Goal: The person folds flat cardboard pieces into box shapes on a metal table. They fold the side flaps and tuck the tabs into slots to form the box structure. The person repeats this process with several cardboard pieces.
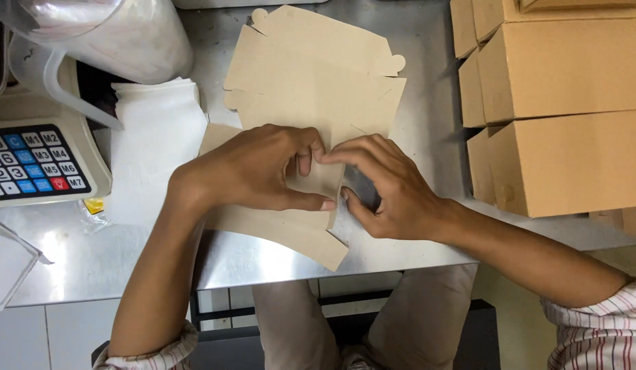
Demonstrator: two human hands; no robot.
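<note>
While pinched together, both hands (325, 181) on flat cardboard blank (318, 89)

A flat, unfolded cardboard box blank (311, 89), pale tan with cut flaps and rounded tabs, lies on the counter (126, 253) near its front edge, about midway along it. Its far part lies flat toward the back edge; its near part reaches almost to the front edge. A middle flap is bent upward, pinched between both hands' fingers (318, 161).
</note>
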